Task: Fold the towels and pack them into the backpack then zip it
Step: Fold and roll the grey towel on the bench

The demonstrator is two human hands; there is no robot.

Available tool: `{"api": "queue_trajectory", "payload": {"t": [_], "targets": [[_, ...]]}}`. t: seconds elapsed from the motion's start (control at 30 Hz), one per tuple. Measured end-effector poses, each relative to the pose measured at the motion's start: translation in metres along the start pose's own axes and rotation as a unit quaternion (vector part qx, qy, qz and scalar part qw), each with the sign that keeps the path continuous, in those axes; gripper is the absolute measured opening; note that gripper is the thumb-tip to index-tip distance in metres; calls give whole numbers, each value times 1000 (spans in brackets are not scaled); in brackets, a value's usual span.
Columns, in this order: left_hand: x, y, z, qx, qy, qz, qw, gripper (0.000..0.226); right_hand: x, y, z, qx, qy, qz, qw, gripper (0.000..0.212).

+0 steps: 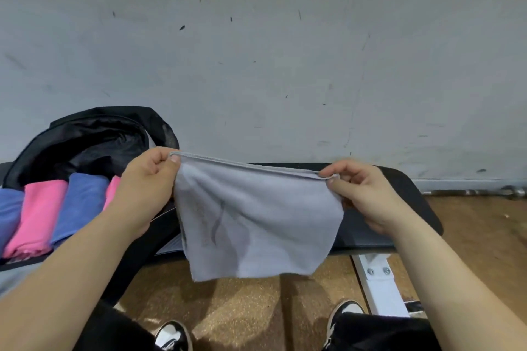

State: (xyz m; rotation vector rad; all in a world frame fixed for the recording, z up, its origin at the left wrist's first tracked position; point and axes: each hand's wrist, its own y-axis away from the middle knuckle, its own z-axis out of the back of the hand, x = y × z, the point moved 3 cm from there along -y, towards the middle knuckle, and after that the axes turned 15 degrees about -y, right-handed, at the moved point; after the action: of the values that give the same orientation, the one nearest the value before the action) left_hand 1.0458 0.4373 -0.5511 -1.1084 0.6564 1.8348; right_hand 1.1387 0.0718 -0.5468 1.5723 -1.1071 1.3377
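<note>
From the head view, my left hand [148, 179] and right hand [362, 191] each pinch a top corner of the grey towel [256, 219], hanging above the black tabletop [399, 208] (folded pink and blue towels [57, 208] sit by the open backpack [94, 139]).

This is looking like a gym. At the right of the frame a black padded bench [416, 202] is sitting on a white bolted metal frame [380, 288]. A steel bar [482, 192] is lying along the scuffed grey wall [285, 51], and speckled brown flooring [242, 308] is running beneath.
</note>
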Motion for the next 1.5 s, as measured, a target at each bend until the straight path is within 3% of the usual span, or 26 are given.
{"api": "queue_trajectory", "payload": {"t": [0.13,0.3,0.5,0.67,0.87,0.93,1.03,1.13,1.33,1.4,1.5], "targets": [[5,-9,1,-7,8,16,1000,20,7,-1,0,51,15,-25,998,10],[11,-14,-4,33,24,65,997,23,9,2,-6,152,-20,-87,984,15],[21,-12,-13,77,-27,106,991,26,18,2,-19,200,-75,-10,977,26],[21,-10,-18,86,-40,121,988,25,18,2,-26,225,-108,-9,968,43],[18,-7,-15,90,-28,114,989,26,11,-8,-8,68,28,56,996,30],[16,-7,-15,95,-13,103,990,26,6,-10,-2,46,36,47,997,22],[11,-6,-12,92,21,89,992,25,2,-12,5,31,86,48,995,28],[6,-6,-7,80,39,76,993,23,1,-16,10,12,197,58,979,24],[-1,0,-5,72,7,19,997,22,-14,-20,8,60,386,-20,920,9],[-6,0,-4,55,8,16,998,21,-16,-18,12,68,286,-48,955,10],[-6,1,2,43,0,18,999,21,-13,-14,6,71,-6,-102,992,18]]}}
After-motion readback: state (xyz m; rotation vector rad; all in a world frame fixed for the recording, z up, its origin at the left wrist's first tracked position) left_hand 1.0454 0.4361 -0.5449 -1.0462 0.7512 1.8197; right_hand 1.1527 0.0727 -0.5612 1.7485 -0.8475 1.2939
